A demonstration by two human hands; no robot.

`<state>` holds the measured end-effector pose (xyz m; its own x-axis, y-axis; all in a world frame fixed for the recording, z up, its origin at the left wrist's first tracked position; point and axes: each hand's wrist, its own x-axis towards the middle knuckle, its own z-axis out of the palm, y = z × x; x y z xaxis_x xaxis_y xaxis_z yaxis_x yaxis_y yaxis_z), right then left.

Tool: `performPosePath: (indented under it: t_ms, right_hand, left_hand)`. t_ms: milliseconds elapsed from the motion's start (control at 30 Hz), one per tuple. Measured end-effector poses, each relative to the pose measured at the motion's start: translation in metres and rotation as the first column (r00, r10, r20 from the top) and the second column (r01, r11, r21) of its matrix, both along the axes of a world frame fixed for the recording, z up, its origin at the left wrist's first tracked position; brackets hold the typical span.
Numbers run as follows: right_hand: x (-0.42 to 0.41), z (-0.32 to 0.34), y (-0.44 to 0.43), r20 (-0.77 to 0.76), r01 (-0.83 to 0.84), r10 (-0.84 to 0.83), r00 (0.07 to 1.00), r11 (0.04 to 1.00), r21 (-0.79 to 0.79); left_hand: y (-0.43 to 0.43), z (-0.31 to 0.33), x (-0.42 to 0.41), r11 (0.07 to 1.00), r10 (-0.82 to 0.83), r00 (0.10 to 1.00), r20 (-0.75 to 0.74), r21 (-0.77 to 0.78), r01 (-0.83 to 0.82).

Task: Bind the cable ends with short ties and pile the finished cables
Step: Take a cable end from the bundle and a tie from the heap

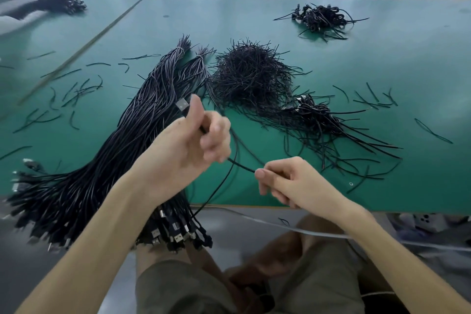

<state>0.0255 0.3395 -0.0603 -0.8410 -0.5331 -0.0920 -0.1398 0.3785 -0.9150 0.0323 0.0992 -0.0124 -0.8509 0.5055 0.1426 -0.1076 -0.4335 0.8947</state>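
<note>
Green table [382, 58] up front: I see left hand [188, 145] fisting the cable [240, 165], right hand [285, 181] pinching it just lower-right.

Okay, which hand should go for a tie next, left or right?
Probably the right. The left hand grips the cable just below its plug, while the right hand only pinches the cable farther along, with loose ties lying on the table beside it.
</note>
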Motion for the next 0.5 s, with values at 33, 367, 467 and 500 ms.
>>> performPosePath:
  t_ms: [33,367,467,500]
  right_hand:
    - [-0.003,0.003,0.003,-0.040,-0.005,0.008,0.999,0.998,0.064]
    - [-0.008,0.037,-0.021,-0.212,0.038,-0.050,0.976,0.998,-0.057]
    - [-0.004,0.038,-0.029,-0.060,0.105,-0.122,0.991,0.966,-0.235]
    - [-0.002,0.037,-0.030,-0.061,0.103,-0.121,0.991,0.963,-0.248]
  left_hand:
    - [-0.005,0.004,0.006,0.981,-0.115,0.988,-0.105,-0.167,0.096]
    - [0.016,-0.019,0.004,0.589,-0.080,0.921,-0.382,-0.764,-0.266]
    - [0.017,-0.025,0.006,0.690,-0.130,0.918,-0.376,-0.699,-0.188]
    - [0.019,-0.027,0.007,0.730,-0.146,0.924,-0.352,-0.669,-0.139]
